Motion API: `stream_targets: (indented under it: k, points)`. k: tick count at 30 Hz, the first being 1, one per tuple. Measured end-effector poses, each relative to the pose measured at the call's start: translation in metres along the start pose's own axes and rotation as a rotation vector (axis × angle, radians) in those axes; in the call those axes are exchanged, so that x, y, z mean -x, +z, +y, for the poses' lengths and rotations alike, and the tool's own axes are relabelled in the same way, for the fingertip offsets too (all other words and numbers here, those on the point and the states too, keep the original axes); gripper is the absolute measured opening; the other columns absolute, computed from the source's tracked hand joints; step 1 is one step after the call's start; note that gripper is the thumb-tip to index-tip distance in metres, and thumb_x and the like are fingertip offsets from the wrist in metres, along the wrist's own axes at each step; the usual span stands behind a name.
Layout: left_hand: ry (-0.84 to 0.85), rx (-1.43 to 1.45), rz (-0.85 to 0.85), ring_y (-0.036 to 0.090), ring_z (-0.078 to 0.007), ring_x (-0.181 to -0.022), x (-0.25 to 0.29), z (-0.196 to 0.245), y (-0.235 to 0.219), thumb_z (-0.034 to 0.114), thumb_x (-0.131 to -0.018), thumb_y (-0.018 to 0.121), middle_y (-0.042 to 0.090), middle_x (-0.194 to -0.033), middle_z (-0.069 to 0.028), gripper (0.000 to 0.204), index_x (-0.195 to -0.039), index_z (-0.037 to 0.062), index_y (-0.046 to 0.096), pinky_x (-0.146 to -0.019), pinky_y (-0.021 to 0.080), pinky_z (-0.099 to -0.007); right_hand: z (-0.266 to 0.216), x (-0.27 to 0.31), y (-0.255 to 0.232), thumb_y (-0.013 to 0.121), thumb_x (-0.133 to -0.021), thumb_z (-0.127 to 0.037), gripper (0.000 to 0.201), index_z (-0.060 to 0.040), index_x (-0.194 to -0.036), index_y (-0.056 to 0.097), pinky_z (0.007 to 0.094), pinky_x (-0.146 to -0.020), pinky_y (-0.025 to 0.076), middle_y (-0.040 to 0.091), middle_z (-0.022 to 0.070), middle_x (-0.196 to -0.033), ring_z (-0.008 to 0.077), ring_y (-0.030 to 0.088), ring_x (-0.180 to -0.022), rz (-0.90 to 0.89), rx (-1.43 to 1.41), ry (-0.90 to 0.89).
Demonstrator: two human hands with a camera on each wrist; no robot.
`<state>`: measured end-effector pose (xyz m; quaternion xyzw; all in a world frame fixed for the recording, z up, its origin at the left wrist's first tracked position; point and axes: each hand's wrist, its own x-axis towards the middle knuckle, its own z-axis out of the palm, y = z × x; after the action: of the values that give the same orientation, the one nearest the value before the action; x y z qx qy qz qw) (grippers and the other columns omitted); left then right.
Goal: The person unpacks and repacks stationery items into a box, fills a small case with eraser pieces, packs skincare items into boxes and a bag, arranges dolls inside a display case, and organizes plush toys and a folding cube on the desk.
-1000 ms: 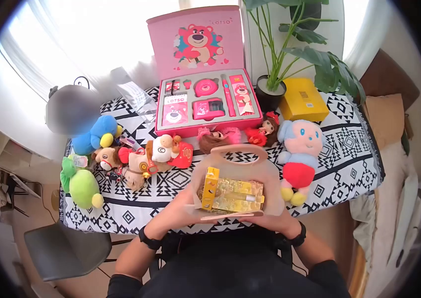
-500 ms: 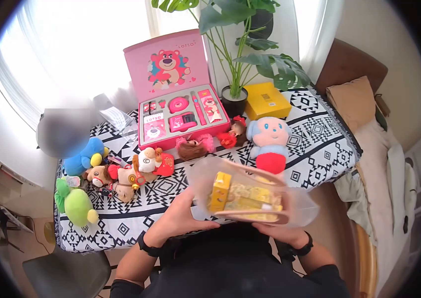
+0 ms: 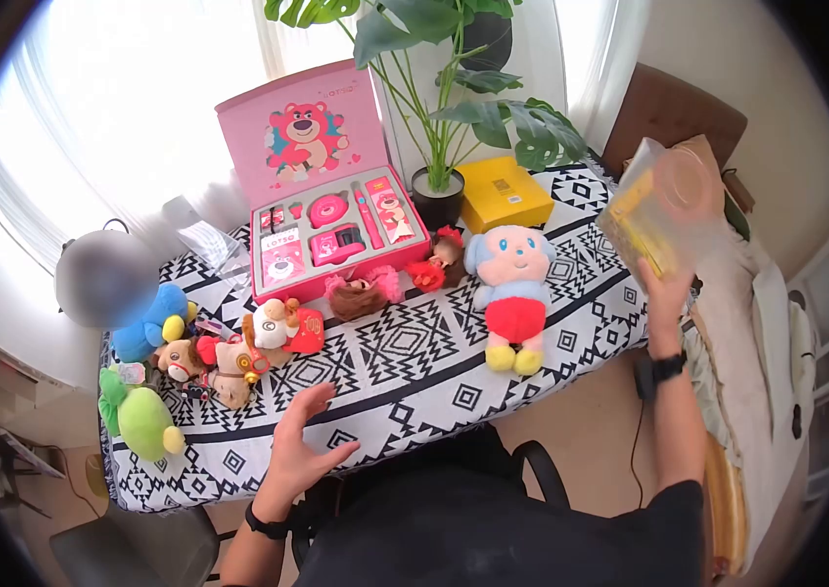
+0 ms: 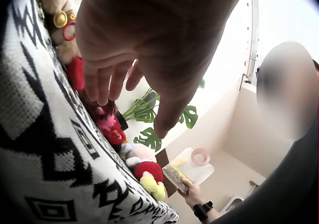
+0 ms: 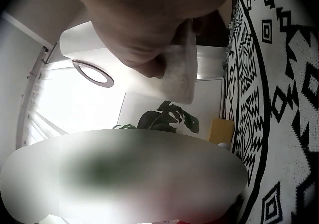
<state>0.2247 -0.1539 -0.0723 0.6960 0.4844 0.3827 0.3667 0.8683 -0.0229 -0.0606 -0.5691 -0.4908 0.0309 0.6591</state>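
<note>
My right hand (image 3: 665,293) holds up a translucent bag (image 3: 644,220) with a pinkish ring handle and yellow items inside, past the table's right edge. In the right wrist view the fingers (image 5: 149,67) are curled against the bag (image 5: 179,79). My left hand (image 3: 302,445) hovers over the patterned cloth (image 3: 385,416) near the front edge, thumb and fingers spread apart, holding nothing. The left wrist view shows this hand (image 4: 144,49) with loose fingers, and the bag (image 4: 187,166) in the distance.
A pink gift box (image 3: 336,279) stands lid up at the back, beside a potted plant (image 3: 437,201) and a yellow box (image 3: 505,196). A blue-and-pink plush (image 3: 515,293) lies at the right; dolls and several plush toys (image 3: 145,426) lie left and centre. A bed (image 3: 757,391) is at the right.
The right hand has carried the bag from the table's front middle up and to the right. The left hand has come off the bag and moved left. The head view has shifted.
</note>
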Motion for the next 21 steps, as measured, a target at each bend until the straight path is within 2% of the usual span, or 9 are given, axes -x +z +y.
stream_targets:
  k: [3, 8, 10, 13, 15, 18, 21]
  points:
    - [-0.083, 0.026, 0.087, 0.071, -0.0271, -0.140, 0.005, -0.010, 0.004, 0.004, -0.079, 0.102, 0.070, -0.151, -0.0142, 0.089, -0.158, 0.0014, 0.061, -0.120, 0.058, -0.0424, 0.051, -0.046, 0.043, 0.096, -0.091, -0.005, 0.093, 0.0034, -0.166, 0.041, 0.0414, -0.128, 0.047, 0.059, 0.0181, -0.160, 0.0287, 0.060, -0.148, 0.012, 0.089, -0.028]
    - [-0.135, 0.034, 0.107, 0.070, -0.0276, -0.141, -0.001, -0.013, 0.011, 0.003, -0.078, 0.102, 0.069, -0.153, -0.0148, 0.091, -0.159, 0.0006, 0.060, -0.121, 0.057, -0.0420, 0.100, -0.092, 0.122, 0.099, -0.088, -0.016, 0.090, 0.0008, -0.158, 0.045, 0.0424, -0.123, 0.050, 0.066, 0.0196, -0.151, 0.0319, 0.065, -0.141, 0.000, 0.255, 0.005]
    - [-0.163, 0.071, 0.131, 0.069, -0.0279, -0.142, -0.002, -0.019, 0.013, 0.003, -0.079, 0.102, 0.068, -0.154, -0.0147, 0.092, -0.160, 0.0001, 0.058, -0.122, 0.056, -0.0422, 0.108, -0.099, 0.150, 0.100, -0.087, -0.019, 0.087, -0.0001, -0.153, 0.046, 0.0427, -0.121, 0.052, 0.066, 0.0204, -0.148, 0.0329, 0.066, -0.140, -0.016, 0.174, 0.053]
    - [-0.208, 0.081, 0.139, 0.069, -0.0281, -0.143, -0.006, -0.022, 0.014, 0.001, -0.080, 0.100, 0.067, -0.156, -0.0149, 0.091, -0.160, -0.0001, 0.057, -0.122, 0.055, -0.0419, 0.095, -0.096, 0.183, 0.100, -0.087, -0.020, 0.088, -0.0003, -0.153, 0.046, 0.0435, -0.120, 0.053, 0.067, 0.0207, -0.148, 0.0338, 0.068, -0.138, -0.036, 0.146, 0.149]
    - [-0.245, 0.084, 0.162, 0.069, -0.0280, -0.144, -0.009, -0.022, 0.017, 0.001, -0.082, 0.099, 0.067, -0.155, -0.0148, 0.087, -0.159, 0.0001, 0.059, -0.120, 0.056, -0.0414, 0.101, -0.092, 0.199, 0.101, -0.086, -0.021, 0.088, -0.0006, -0.152, 0.046, 0.0440, -0.119, 0.053, 0.068, 0.0211, -0.147, 0.0345, 0.068, -0.137, -0.055, 0.146, 0.121]
    - [-0.256, 0.018, 0.161, 0.071, -0.0279, -0.142, -0.013, -0.021, 0.018, 0.002, -0.083, 0.097, 0.068, -0.153, -0.0145, 0.082, -0.157, 0.0002, 0.061, -0.119, 0.057, -0.0415, 0.105, -0.087, 0.210, 0.101, -0.087, -0.025, 0.087, 0.0003, -0.150, 0.046, 0.0441, -0.117, 0.055, 0.069, 0.0217, -0.144, 0.0349, 0.070, -0.134, -0.140, 0.170, 0.103]
    - [-0.234, -0.045, 0.145, 0.073, -0.0283, -0.135, -0.016, -0.016, 0.018, 0.003, -0.083, 0.096, 0.070, -0.148, -0.0153, 0.078, -0.153, -0.0004, 0.064, -0.115, 0.058, -0.0406, 0.105, -0.084, 0.205, 0.098, -0.092, -0.029, 0.082, 0.0040, -0.149, 0.048, 0.0422, -0.115, 0.056, 0.070, 0.0205, -0.141, 0.0318, 0.070, -0.133, -0.190, 0.112, 0.188]
